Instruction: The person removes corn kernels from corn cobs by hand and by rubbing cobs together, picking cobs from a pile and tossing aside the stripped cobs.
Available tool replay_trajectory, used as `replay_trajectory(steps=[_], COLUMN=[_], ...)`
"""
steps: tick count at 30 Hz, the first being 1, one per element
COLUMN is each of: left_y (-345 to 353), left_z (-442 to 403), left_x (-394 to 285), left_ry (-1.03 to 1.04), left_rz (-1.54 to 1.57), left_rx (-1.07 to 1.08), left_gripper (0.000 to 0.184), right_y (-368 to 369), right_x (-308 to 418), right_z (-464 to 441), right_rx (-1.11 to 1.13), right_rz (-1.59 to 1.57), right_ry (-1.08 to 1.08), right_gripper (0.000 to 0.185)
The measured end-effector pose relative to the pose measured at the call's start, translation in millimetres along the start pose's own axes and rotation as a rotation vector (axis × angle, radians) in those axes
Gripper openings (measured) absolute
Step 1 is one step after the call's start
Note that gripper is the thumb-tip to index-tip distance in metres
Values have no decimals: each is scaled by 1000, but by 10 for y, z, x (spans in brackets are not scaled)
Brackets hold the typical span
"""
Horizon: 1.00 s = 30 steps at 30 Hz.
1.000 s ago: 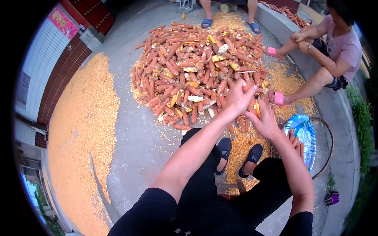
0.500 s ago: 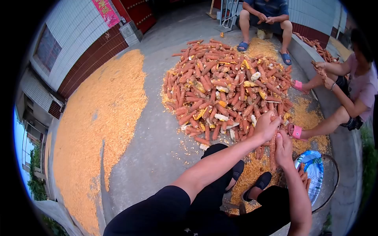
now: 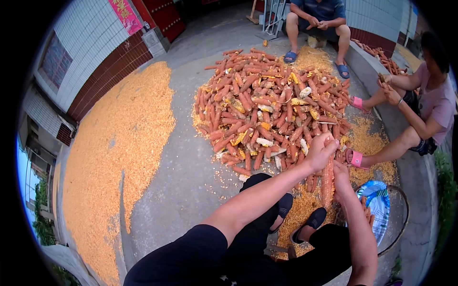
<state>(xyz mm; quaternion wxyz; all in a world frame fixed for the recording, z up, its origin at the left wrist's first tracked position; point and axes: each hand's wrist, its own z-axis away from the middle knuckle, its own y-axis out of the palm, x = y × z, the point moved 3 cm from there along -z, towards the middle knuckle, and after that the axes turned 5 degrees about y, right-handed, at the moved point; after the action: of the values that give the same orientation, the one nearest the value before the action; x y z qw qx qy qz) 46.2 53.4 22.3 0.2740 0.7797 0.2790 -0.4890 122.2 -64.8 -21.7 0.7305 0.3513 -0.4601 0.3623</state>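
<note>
A reddish corn cob [image 3: 327, 183] points down between my hands, over the near right edge of a big heap of corn cobs [image 3: 267, 109]. My left hand [image 3: 320, 151] is wrapped round its upper end. Close below and to the right, my right hand [image 3: 340, 175] is closed against the same cob; its fingers are partly hidden. Most of the heaped cobs are bare and reddish, while a few still carry yellow or white kernels. Loose kernels [image 3: 300, 214] cover the ground around my feet, beneath the cob.
To the right of my right arm stands a round basket with a blue-and-white liner [image 3: 380, 209], holding several cobs. Two people sit across the heap, their hands on cobs. A wide layer of yellow kernels [image 3: 119, 138] covers the concrete at left.
The cob has shifted slightly between my hands and more of its length shows. My right hand has turned a little and moved up. The whole view has drifted slightly.
</note>
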Motion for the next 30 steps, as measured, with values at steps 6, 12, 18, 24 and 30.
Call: replay_trajectory(steps=[6,12,18,24,30], left_y=[-160,-311,-313,-256,-283], left_z=[-122,-154,-128,-88,-86], left_x=[-20,44,40,56,118], left_ry=[-73,1,-211,-294,-237], left_rz=[145,49,341,419,394], left_rx=[-201,-288,-356,-378,-309], left_gripper=[22,21,6,12,12], right_y=[32,32,190,264,202], right_x=[251,250,396,403,256], right_z=[130,137,343,404,273], right_rx=[8,175,-226,-132,-152], right_rz=[-39,308,1000,943,795], right_ry=[121,-180,-682,-556,-565], right_gripper=[45,42,43,34,34])
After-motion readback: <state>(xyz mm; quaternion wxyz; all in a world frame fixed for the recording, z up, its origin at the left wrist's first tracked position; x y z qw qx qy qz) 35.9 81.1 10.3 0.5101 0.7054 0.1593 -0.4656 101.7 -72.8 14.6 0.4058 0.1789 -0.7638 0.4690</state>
